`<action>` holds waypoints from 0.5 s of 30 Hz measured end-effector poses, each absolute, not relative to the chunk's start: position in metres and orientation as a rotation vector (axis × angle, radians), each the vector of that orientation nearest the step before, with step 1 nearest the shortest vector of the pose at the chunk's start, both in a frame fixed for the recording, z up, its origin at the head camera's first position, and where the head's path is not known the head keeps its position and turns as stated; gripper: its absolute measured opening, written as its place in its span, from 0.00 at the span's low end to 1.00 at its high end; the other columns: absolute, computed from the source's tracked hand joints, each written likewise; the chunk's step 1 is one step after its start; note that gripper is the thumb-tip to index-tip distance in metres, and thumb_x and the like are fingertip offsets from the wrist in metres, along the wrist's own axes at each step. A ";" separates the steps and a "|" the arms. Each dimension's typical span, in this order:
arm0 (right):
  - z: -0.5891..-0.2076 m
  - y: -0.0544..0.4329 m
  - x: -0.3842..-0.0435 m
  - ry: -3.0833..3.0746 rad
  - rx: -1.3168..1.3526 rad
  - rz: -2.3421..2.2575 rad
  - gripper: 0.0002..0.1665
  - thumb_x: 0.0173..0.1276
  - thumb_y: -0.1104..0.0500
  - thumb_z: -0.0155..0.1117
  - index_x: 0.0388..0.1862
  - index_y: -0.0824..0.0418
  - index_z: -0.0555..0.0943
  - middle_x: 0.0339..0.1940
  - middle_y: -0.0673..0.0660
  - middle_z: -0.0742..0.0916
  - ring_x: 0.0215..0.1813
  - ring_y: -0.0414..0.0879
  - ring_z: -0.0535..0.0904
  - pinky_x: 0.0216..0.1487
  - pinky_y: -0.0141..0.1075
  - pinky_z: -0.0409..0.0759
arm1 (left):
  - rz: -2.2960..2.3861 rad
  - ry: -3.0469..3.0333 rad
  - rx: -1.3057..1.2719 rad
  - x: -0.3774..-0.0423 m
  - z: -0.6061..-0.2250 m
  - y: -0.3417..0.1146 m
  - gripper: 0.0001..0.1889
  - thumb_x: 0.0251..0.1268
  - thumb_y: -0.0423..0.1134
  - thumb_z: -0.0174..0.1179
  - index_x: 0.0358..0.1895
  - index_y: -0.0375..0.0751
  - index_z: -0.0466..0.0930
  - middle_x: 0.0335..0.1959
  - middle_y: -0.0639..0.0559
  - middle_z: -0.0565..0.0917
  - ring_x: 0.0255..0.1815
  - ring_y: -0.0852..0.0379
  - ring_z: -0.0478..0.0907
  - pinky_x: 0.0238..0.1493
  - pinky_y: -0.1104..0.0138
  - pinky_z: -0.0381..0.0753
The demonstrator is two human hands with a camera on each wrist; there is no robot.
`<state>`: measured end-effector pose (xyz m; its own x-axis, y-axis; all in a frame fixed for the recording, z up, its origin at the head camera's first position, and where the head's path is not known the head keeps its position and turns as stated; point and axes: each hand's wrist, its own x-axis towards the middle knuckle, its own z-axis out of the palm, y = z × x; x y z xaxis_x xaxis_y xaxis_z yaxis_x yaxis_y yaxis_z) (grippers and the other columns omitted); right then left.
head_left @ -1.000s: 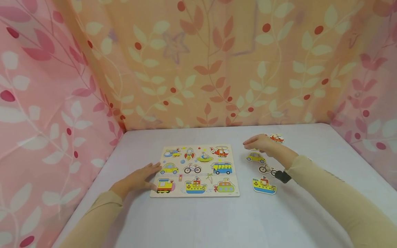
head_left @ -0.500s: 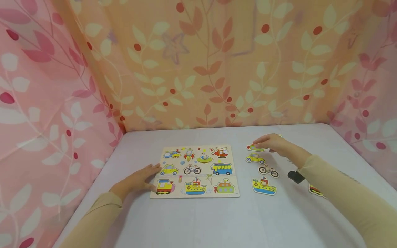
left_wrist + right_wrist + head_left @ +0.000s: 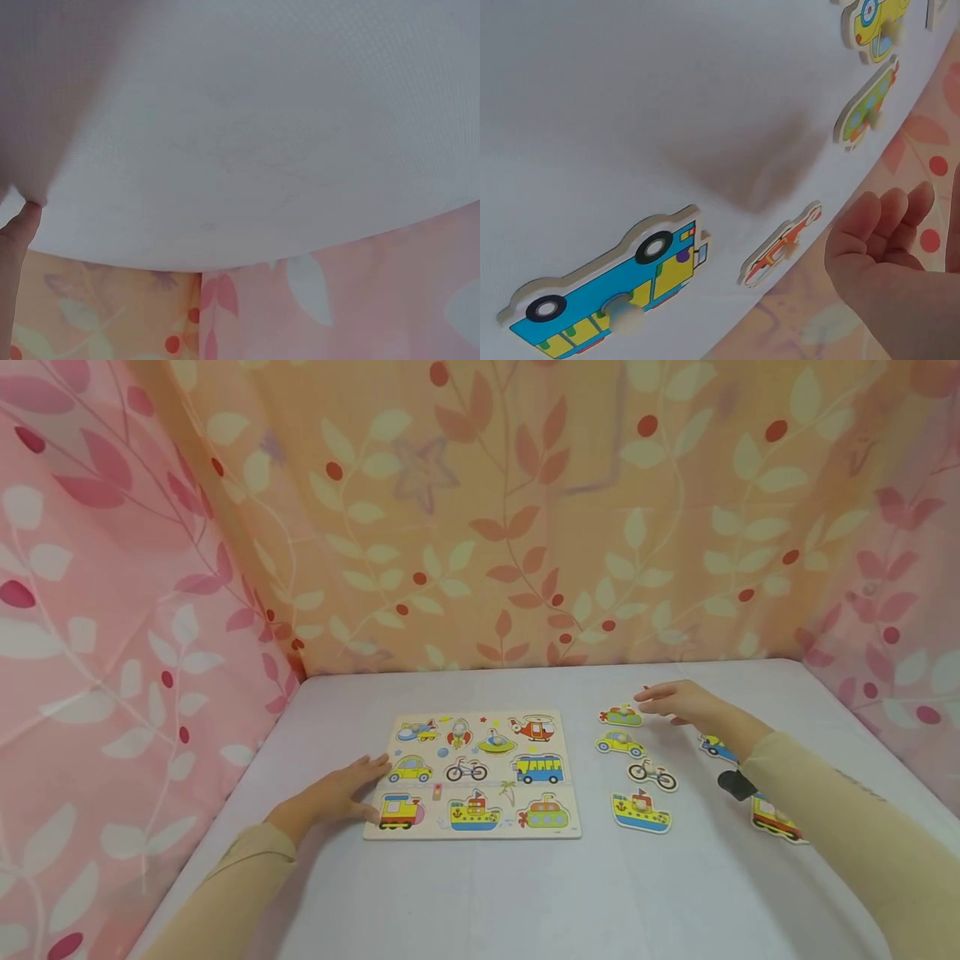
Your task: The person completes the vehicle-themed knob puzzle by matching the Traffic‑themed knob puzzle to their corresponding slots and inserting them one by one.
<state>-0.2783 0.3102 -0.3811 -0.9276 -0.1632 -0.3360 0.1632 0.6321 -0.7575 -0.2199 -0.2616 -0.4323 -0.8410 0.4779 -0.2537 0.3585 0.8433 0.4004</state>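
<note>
My left hand (image 3: 337, 789) rests at the left edge of a wooden vehicle puzzle board (image 3: 480, 847), fingers relaxed at its rim. On the right, my right hand (image 3: 686, 703) hovers above the table with loosely bent fingers and nothing in them. Just left of its fingertips lies a green submarine piece (image 3: 621, 717). Below that are a yellow car piece (image 3: 619, 743), a bicycle piece (image 3: 651, 775) and a boat piece (image 3: 640, 812). The right wrist view shows a red helicopter piece (image 3: 780, 246) near the hand, mostly hidden by it in the head view, and a blue bus piece (image 3: 622, 285).
A train piece (image 3: 776, 818) lies partly under the right forearm, beside the black wrist camera (image 3: 737, 785). Plane, rocket and saucer pieces with knobs sit in the board's top row. Floral curtains (image 3: 480, 527) enclose the white table (image 3: 465, 902) at back and sides.
My right hand has drawn back to the right, from over the submarine piece to beside it, uncovering that piece and the train piece. The left hand stays put.
</note>
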 end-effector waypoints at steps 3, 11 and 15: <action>-0.386 0.319 -0.283 2.487 -0.001 -1.214 0.33 0.73 0.51 0.58 0.70 0.69 0.66 0.74 0.71 0.63 0.69 0.67 0.61 0.64 0.57 0.67 | 0.477 2.679 0.630 -0.218 -0.432 -0.262 0.50 0.50 0.59 0.70 0.75 0.42 0.59 0.77 0.44 0.56 0.76 0.35 0.44 0.68 0.36 0.50; -0.396 0.341 -0.291 2.492 0.028 -1.299 0.36 0.74 0.52 0.57 0.71 0.72 0.62 0.72 0.74 0.63 0.68 0.68 0.63 0.65 0.56 0.66 | 0.477 2.676 0.596 -0.218 -0.432 -0.262 0.50 0.50 0.58 0.70 0.75 0.42 0.58 0.77 0.44 0.56 0.76 0.35 0.44 0.68 0.36 0.51; -0.403 0.350 -0.295 2.535 0.108 -1.291 0.36 0.72 0.53 0.60 0.72 0.70 0.62 0.71 0.74 0.63 0.61 0.64 0.68 0.58 0.51 0.72 | 0.472 2.670 0.548 -0.219 -0.431 -0.259 0.50 0.51 0.57 0.70 0.76 0.45 0.57 0.77 0.46 0.55 0.77 0.37 0.43 0.68 0.37 0.51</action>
